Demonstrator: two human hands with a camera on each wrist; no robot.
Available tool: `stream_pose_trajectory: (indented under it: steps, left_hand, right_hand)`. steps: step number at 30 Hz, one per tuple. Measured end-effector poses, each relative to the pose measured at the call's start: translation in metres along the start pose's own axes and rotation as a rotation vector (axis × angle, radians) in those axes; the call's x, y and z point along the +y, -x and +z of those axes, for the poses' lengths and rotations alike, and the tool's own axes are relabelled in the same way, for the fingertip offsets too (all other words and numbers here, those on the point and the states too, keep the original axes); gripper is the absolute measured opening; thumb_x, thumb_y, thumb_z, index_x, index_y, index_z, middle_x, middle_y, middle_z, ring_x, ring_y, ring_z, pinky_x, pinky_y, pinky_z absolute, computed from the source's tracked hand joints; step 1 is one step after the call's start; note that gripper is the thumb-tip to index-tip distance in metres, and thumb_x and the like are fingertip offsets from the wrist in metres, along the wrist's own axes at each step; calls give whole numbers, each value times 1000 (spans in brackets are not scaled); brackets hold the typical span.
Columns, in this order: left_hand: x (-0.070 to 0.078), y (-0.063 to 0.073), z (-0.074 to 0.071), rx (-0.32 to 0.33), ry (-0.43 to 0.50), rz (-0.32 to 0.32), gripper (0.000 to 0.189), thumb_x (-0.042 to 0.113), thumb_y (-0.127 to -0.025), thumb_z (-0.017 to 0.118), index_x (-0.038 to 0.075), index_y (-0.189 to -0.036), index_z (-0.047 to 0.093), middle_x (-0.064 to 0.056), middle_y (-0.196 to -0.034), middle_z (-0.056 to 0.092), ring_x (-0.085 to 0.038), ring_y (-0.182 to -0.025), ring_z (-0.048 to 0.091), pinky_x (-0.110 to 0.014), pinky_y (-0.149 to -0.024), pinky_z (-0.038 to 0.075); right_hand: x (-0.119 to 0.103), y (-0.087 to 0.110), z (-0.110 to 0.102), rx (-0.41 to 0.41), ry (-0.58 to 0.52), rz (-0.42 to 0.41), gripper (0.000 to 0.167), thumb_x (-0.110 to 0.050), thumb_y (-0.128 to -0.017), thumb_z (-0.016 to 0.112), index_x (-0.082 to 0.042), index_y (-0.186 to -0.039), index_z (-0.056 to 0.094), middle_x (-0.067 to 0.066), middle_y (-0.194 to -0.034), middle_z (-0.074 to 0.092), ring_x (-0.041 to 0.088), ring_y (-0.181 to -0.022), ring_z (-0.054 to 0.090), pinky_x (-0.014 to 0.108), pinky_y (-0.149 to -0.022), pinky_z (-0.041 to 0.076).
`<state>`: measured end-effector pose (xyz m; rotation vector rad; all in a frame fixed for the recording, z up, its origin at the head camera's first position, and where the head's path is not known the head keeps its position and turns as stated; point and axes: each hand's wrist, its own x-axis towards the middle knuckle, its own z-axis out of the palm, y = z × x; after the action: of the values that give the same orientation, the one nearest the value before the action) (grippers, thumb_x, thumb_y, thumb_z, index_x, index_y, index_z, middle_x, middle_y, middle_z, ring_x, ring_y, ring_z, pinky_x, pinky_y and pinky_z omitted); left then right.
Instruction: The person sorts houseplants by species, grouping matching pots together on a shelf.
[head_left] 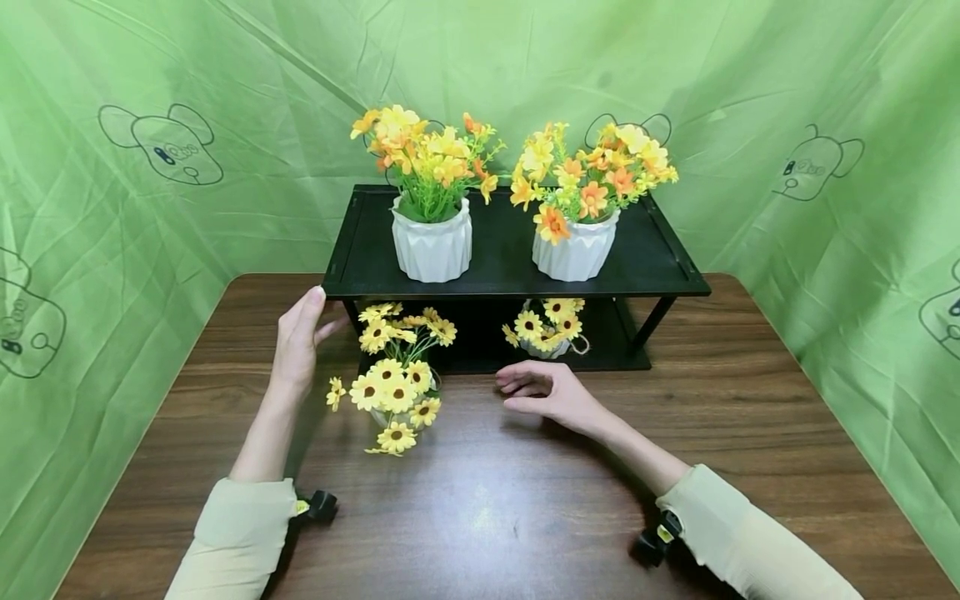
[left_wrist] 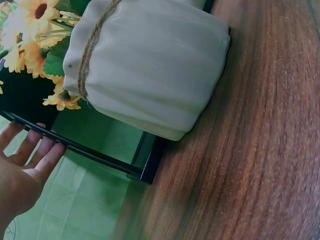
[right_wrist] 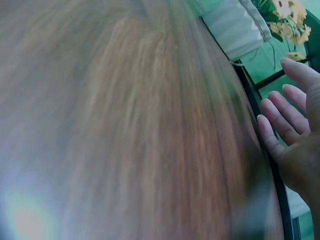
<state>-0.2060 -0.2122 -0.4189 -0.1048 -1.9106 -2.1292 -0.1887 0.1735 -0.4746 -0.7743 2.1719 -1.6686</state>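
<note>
My left hand (head_left: 296, 337) holds the left front corner of a black two-tier shelf (head_left: 502, 258), thumb at the upper tier's edge. The left wrist view shows its fingertips (left_wrist: 59, 149) on a thin black bar. Just right of it is a yellow daisy plant (head_left: 393, 385) in a white pot with twine (left_wrist: 150, 65), by the lower tier's front edge; flowers mostly hide this pot from above. My right hand (head_left: 555, 396) hovers before the lower tier, fingers loosely bent and holding nothing. Behind it, a second potted daisy plant (head_left: 551, 327) stands on the lower tier.
Two white ribbed pots with orange-yellow flowers stand on the upper tier, one left (head_left: 432, 242) and one right (head_left: 573, 250). A brown wooden table (head_left: 465, 500) carries the shelf. Green cloth (head_left: 300, 67) with line drawings surrounds the back and sides.
</note>
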Motion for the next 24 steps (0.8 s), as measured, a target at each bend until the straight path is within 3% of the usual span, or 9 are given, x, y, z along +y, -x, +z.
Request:
stream_pose_trajectory:
  steps: [9,24]
  left_hand:
    - [0,0,1,0,2,1,29,36,-108,51,17,-115,72,3,-106,71,-16,-106,67,-21,-94,62]
    - [1,0,1,-5,14,2,31,36,-108,51,16,-117,72,1,-108,72,-19,-108,67,-24,-95,62]
  right_hand:
    - [-10,-21,18,-55,17,-6,51,-13,-89,82,-4,-136,63,17,-130,70,32,-119,68,46,-103,60]
    - [-16,-50,49,-71,-11,-13,64,-12,-85,85,-11,-143,58,11,-144,62,25,-132,60,42,-113,54]
